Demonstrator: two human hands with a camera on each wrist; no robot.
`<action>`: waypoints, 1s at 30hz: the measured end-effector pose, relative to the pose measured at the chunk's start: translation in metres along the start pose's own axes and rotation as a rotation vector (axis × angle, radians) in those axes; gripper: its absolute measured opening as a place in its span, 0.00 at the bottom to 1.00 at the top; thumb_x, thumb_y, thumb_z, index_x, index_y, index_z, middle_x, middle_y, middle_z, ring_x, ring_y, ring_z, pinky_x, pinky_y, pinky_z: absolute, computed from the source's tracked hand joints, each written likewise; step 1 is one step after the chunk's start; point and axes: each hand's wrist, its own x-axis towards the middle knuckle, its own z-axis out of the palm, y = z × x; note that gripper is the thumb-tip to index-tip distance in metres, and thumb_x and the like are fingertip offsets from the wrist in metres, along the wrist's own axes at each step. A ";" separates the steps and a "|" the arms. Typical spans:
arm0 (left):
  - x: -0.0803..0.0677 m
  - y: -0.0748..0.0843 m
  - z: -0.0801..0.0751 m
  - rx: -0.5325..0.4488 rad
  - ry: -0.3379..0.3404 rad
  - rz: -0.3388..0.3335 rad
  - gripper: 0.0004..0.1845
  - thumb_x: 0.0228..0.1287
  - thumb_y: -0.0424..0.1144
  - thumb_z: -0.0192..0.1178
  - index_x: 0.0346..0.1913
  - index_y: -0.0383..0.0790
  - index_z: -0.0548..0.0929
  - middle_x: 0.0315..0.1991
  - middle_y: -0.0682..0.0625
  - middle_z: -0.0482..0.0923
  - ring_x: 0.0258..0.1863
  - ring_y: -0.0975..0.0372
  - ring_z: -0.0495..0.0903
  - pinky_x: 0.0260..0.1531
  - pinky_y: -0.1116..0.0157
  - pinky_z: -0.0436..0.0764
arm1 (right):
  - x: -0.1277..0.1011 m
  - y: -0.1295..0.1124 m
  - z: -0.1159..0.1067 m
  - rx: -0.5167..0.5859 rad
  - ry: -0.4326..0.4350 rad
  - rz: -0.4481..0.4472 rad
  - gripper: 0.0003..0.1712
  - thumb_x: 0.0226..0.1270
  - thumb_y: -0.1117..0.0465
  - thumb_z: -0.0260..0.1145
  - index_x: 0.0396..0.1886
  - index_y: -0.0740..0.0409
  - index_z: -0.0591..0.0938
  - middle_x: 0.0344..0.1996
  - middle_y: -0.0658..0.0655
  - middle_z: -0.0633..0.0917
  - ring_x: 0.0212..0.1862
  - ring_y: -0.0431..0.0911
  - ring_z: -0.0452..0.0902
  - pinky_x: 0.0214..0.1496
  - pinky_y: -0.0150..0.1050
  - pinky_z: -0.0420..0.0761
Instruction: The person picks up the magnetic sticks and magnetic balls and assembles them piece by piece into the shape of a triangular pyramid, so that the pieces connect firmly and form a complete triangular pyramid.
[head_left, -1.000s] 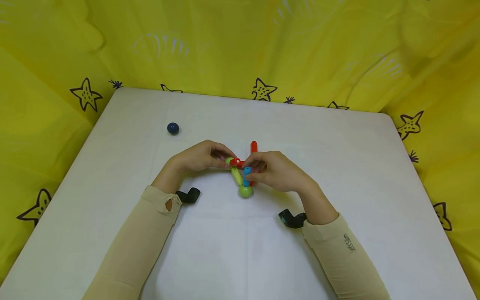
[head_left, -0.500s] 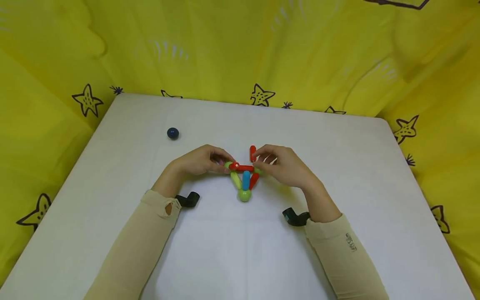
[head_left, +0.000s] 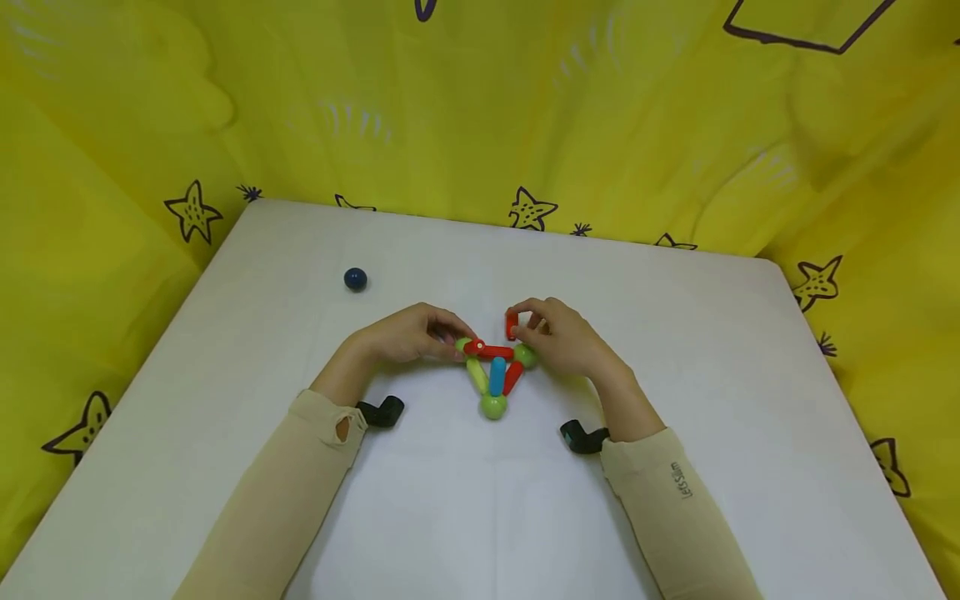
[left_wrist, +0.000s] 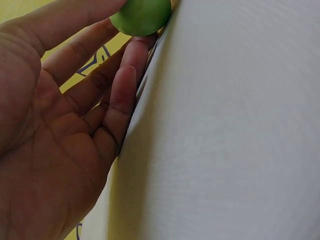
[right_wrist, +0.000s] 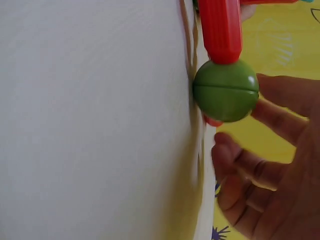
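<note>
A triangle of magnetic sticks and balls lies on the table. In the head view its corners are a left green ball (head_left: 463,345), a right green ball (head_left: 525,356) and a front green ball (head_left: 493,407). A yellow-green stick (head_left: 477,377), a red side stick (head_left: 513,377) and a red back stick (head_left: 496,352) join them. A blue stick (head_left: 497,377) rises from the front ball; a red stick with a white-dotted end (head_left: 477,344) sits at the left ball. My left hand (head_left: 412,333) pinches the left ball. My right hand (head_left: 562,337) pinches a loose red stick (head_left: 512,326) behind the right ball.
A dark blue ball (head_left: 356,279) lies farther back on the left of the white table (head_left: 420,517). Black wrist cameras (head_left: 583,437) stick out from both sleeves. A yellow curtain (head_left: 465,100) hangs round the back and sides of the table.
My right hand has let go of the blue stick, leaving it on the front ball, and moved back to the loose red stick. My left hand stays at the left ball.
</note>
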 end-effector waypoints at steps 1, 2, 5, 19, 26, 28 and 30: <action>0.000 0.000 0.001 0.000 -0.005 0.000 0.16 0.67 0.37 0.70 0.57 0.48 0.88 0.45 0.51 0.84 0.47 0.57 0.77 0.50 0.62 0.76 | 0.000 0.002 0.002 -0.015 -0.021 0.010 0.19 0.80 0.48 0.61 0.65 0.45 0.80 0.45 0.58 0.79 0.45 0.51 0.77 0.46 0.42 0.76; 0.001 0.000 0.003 0.001 -0.008 -0.001 0.16 0.67 0.37 0.70 0.57 0.48 0.88 0.45 0.51 0.84 0.47 0.57 0.77 0.50 0.62 0.76 | -0.001 0.003 0.004 -0.032 -0.039 0.017 0.20 0.80 0.47 0.60 0.65 0.43 0.80 0.46 0.57 0.78 0.45 0.51 0.76 0.46 0.42 0.75; 0.000 0.000 0.004 0.016 -0.008 -0.003 0.16 0.67 0.39 0.70 0.57 0.49 0.88 0.45 0.51 0.83 0.47 0.57 0.77 0.50 0.62 0.76 | -0.002 0.005 0.007 -0.059 -0.067 0.024 0.20 0.81 0.44 0.58 0.64 0.42 0.81 0.46 0.57 0.76 0.45 0.51 0.76 0.46 0.42 0.75; -0.004 0.000 0.002 0.016 0.020 -0.017 0.16 0.66 0.39 0.71 0.56 0.50 0.88 0.43 0.51 0.83 0.47 0.57 0.77 0.49 0.62 0.75 | 0.004 0.009 0.002 -0.110 0.099 0.060 0.07 0.74 0.59 0.65 0.48 0.53 0.81 0.37 0.59 0.79 0.41 0.52 0.74 0.43 0.42 0.73; -0.002 0.000 0.002 0.003 0.012 -0.009 0.16 0.66 0.37 0.71 0.57 0.47 0.88 0.43 0.50 0.82 0.46 0.56 0.76 0.49 0.61 0.75 | -0.005 0.002 -0.016 -0.038 0.161 0.111 0.17 0.73 0.57 0.66 0.59 0.52 0.79 0.43 0.58 0.84 0.45 0.54 0.79 0.48 0.47 0.79; -0.001 0.000 0.003 0.009 0.007 -0.011 0.16 0.66 0.37 0.71 0.57 0.47 0.88 0.43 0.50 0.82 0.46 0.57 0.76 0.49 0.62 0.75 | -0.009 0.000 -0.021 -0.019 0.186 0.095 0.16 0.72 0.57 0.67 0.57 0.54 0.80 0.43 0.57 0.85 0.47 0.53 0.80 0.49 0.46 0.79; 0.000 0.000 0.003 0.011 0.005 -0.013 0.16 0.66 0.37 0.71 0.57 0.47 0.88 0.43 0.50 0.82 0.46 0.57 0.76 0.49 0.62 0.75 | -0.013 -0.003 -0.024 -0.002 0.210 0.064 0.15 0.71 0.58 0.69 0.54 0.55 0.82 0.43 0.57 0.85 0.47 0.52 0.81 0.48 0.46 0.79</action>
